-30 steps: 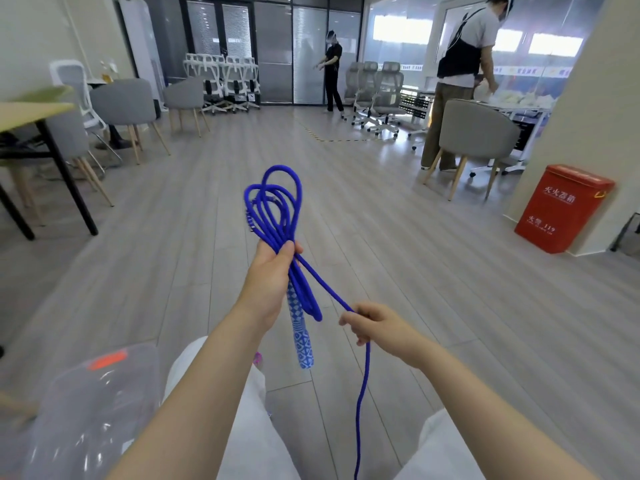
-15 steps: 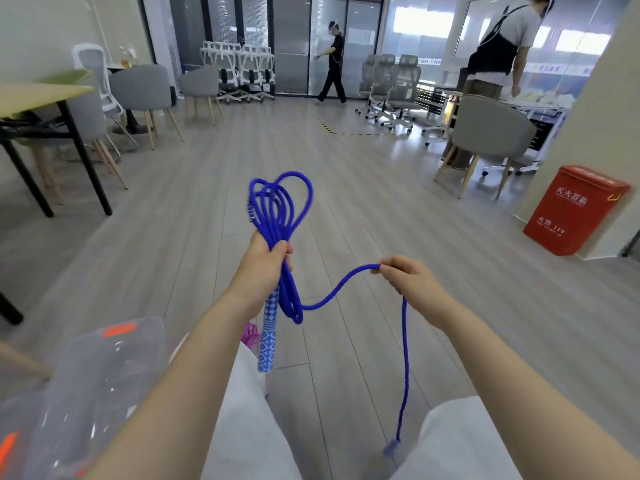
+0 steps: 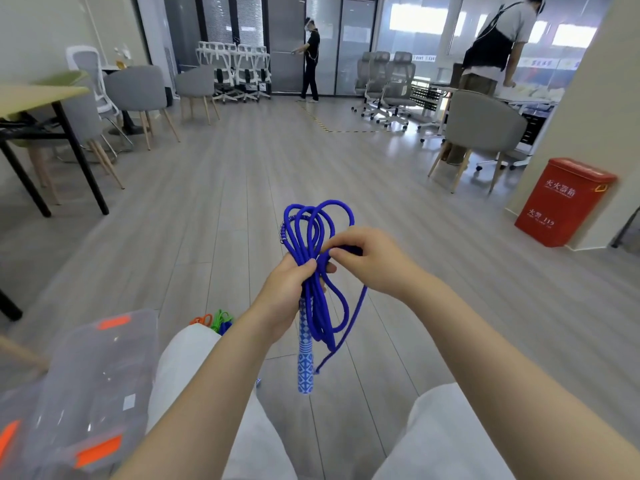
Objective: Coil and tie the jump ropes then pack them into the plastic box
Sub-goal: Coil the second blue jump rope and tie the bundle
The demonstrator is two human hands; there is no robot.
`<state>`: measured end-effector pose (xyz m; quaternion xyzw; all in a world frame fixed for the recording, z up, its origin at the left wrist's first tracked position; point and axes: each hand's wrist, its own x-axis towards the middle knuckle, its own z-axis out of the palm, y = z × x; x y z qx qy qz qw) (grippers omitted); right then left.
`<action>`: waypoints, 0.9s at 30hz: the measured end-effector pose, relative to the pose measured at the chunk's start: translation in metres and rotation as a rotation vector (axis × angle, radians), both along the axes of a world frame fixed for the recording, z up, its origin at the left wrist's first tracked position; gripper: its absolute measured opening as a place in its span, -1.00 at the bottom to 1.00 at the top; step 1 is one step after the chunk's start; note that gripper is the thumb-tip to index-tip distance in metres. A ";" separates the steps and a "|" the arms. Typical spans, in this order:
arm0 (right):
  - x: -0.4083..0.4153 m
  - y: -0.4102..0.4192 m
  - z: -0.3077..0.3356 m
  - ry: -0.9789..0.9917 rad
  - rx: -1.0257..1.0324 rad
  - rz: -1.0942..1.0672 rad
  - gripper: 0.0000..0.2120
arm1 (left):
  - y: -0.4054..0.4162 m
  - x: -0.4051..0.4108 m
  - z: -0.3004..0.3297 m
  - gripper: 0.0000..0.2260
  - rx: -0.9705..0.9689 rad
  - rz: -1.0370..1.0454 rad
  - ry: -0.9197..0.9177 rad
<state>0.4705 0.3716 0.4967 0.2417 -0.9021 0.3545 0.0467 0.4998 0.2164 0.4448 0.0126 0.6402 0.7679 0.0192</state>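
Grey wood-look floor spreads out beneath and beyond both hands. Below and to the left of the left hand, at the person's left knee, sits the clear plastic box with orange clips, blurred at the picture's edge. Far off to the right of the right hand stands a red bin against a pillar.

Between the hands hangs the blue jump rope, gathered into several long loops. Its upper loops stand above the left hand, and its lower loops droop below that hand alongside a patterned blue-and-white handle that points down. One loose strand trails down below the right hand.

The left hand is closed in a fist around the middle of the bundle, gripping loops and handle together. The right hand, just to its right and nearly touching it, pinches a strand of the same rope with its fingertips against the bundle.

Below the left hand, just past the knee, small orange and green ropes lie on the floor, mostly hidden.
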 end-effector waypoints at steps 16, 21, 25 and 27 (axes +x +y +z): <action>0.014 0.020 -0.065 -0.293 -0.126 -0.085 -0.97 | 0.003 0.015 -0.003 -0.86 -0.070 0.142 0.032; 0.016 0.033 -0.085 -0.465 -0.241 -0.164 -0.92 | -0.005 0.012 0.001 -0.84 -0.018 0.193 0.032; 0.015 0.033 -0.077 -0.453 -0.412 -0.203 -0.88 | -0.007 0.011 -0.005 -0.80 -0.148 0.172 0.006; 0.015 0.027 -0.066 -0.423 -0.446 -0.198 -0.86 | -0.004 0.013 -0.008 -0.80 -0.201 0.131 0.001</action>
